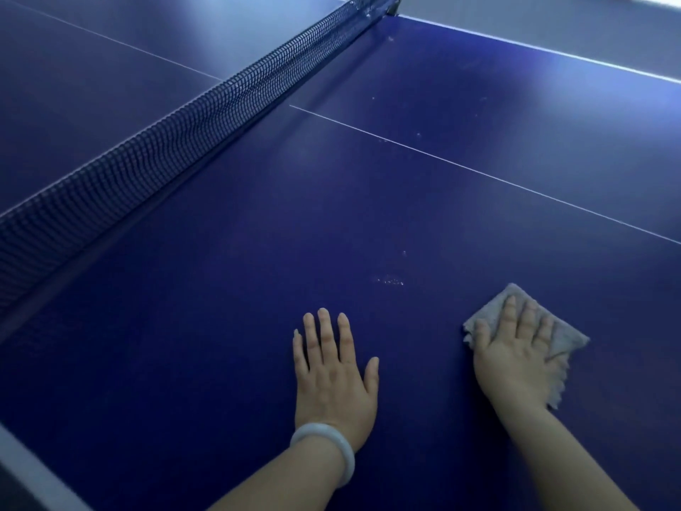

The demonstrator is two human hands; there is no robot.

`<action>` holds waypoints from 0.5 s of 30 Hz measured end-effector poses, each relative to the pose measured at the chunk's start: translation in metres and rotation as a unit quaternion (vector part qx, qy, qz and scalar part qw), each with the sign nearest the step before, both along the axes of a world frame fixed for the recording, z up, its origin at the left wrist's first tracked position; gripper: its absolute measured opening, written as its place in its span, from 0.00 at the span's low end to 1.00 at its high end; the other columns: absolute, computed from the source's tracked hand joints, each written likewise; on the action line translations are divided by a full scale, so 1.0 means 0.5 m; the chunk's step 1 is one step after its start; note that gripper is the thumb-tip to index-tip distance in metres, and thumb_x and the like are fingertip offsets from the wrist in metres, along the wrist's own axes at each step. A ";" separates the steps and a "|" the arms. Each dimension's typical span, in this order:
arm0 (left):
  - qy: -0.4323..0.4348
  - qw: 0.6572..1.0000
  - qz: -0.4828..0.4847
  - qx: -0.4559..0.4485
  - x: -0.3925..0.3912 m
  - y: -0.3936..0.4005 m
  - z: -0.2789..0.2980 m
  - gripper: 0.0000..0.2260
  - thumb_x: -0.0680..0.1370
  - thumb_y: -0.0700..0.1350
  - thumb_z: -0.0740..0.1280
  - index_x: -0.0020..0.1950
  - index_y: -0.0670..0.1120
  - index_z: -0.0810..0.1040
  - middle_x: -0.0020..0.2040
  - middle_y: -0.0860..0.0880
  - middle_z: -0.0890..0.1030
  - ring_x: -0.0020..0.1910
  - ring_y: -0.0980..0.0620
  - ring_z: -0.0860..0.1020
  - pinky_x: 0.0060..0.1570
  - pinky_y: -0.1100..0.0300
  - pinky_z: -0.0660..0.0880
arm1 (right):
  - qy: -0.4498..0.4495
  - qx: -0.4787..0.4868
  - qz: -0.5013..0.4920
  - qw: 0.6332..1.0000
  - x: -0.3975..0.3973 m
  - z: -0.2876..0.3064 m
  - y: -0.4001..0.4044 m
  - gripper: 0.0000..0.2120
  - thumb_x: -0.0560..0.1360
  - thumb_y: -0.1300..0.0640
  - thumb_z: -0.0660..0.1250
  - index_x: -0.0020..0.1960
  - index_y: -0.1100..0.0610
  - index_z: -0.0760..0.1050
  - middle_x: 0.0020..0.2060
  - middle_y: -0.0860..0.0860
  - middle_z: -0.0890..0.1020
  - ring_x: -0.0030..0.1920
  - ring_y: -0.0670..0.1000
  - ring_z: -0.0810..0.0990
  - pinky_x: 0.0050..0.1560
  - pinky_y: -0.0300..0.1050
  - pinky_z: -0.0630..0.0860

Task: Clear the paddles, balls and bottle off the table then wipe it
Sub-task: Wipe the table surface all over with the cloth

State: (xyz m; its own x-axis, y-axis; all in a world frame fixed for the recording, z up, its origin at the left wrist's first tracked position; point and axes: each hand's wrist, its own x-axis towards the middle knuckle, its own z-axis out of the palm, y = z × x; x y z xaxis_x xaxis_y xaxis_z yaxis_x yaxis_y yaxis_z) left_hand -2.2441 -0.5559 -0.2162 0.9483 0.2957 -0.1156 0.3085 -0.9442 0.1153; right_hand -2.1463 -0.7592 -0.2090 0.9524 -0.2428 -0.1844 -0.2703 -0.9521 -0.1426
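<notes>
The right hand (516,348) lies flat, fingers straight and slightly spread, pressing a grey cloth (534,337) against the table (221,326). The cloth is small, rumpled and soft-looking, with a frayed, wavy edge showing below the little finger; its corners stick out past the fingertips and to the right of the palm. The left hand (333,370) rests just beside it, palm down on the bare surface, fingers straight and close together, thumb out, holding nothing. A pale, smooth bangle (324,449) circles the left wrist. The table is a deep blue table-tennis top with a thin white centre line (479,171) and white edge bands. A few small pale specks (388,280) sit on the surface just beyond the hands. A dark mesh net (184,130) crosses the table diagonally at the upper left.
</notes>
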 end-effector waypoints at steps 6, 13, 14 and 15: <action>0.016 1.000 -0.008 0.002 0.001 0.005 0.008 0.35 0.75 0.62 0.28 0.77 0.44 0.34 0.77 0.40 0.34 0.76 0.40 0.31 0.74 0.41 0.34 | -0.020 0.003 0.153 0.988 -0.001 -0.009 0.197 0.31 0.80 0.38 0.37 0.78 0.49 0.32 0.78 0.49 0.34 0.77 0.54 0.31 0.73 0.66 0.36; -0.046 0.995 0.007 -0.087 0.026 0.046 0.024 0.31 0.79 0.60 0.39 0.80 0.48 0.52 0.80 0.44 0.49 0.79 0.45 0.45 0.75 0.52 0.41 | -0.018 0.001 0.147 0.989 0.010 -0.019 0.198 0.32 0.79 0.37 0.35 0.77 0.48 0.29 0.78 0.48 0.33 0.77 0.52 0.30 0.75 0.64 0.36; -0.056 0.995 0.020 -0.080 0.045 0.061 0.027 0.31 0.79 0.59 0.40 0.80 0.47 0.53 0.80 0.44 0.50 0.79 0.45 0.46 0.76 0.52 0.43 | -0.020 0.006 0.145 0.989 0.010 -0.017 0.199 0.32 0.79 0.37 0.35 0.77 0.47 0.29 0.78 0.48 0.33 0.76 0.52 0.30 0.75 0.64 0.36; -0.062 0.995 0.036 -0.065 0.069 0.078 0.029 0.31 0.79 0.59 0.40 0.80 0.46 0.52 0.80 0.43 0.49 0.79 0.45 0.46 0.76 0.51 0.43 | -0.021 0.010 0.144 0.989 0.010 -0.016 0.200 0.32 0.79 0.37 0.35 0.77 0.47 0.29 0.78 0.48 0.33 0.76 0.52 0.29 0.75 0.64 0.35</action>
State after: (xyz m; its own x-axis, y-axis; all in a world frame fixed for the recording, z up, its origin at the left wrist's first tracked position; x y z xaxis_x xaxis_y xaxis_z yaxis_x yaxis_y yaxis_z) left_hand -2.2097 -0.5169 -0.2018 0.9344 0.3538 -0.0414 0.3509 -0.8945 0.2771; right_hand -2.1412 -0.6590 -0.2169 0.9885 0.0426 -0.1448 0.0178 -0.9855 -0.1686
